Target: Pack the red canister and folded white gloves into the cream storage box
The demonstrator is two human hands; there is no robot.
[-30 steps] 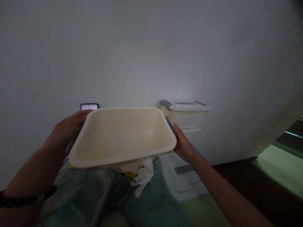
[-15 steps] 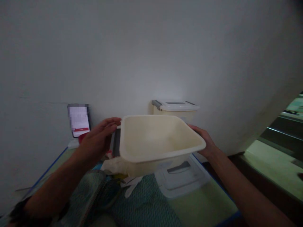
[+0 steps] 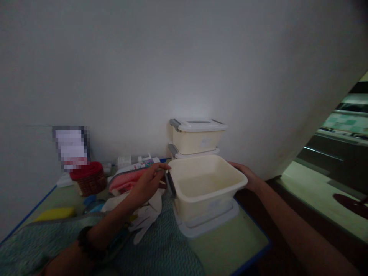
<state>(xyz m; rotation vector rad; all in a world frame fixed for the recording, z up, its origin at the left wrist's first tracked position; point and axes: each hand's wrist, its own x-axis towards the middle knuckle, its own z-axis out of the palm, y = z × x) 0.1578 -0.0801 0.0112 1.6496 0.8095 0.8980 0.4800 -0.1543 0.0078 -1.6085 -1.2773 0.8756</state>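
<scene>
- The open cream plastic bin has been brought across from above the towel and white gloves; it now stands over the loose white lid on the desk.
- That leaves the gloves, pink cloth and red-topped basket in plain sight to its left, so I judge the carrying part nearly finished.
- From here I can't tell whether its base touches the lid or hangs just above.
- Behind it, against the wall, is a lidded bin stacked on another.
- The left hand reaches over the gloves, wrist bent, fingertips at the rim beside the grey latch; whether that grip bears weight, I can't say.
- The right hand comes in from the right, its grip clasping the bin's far end, some fingers hidden behind the rim.
</scene>
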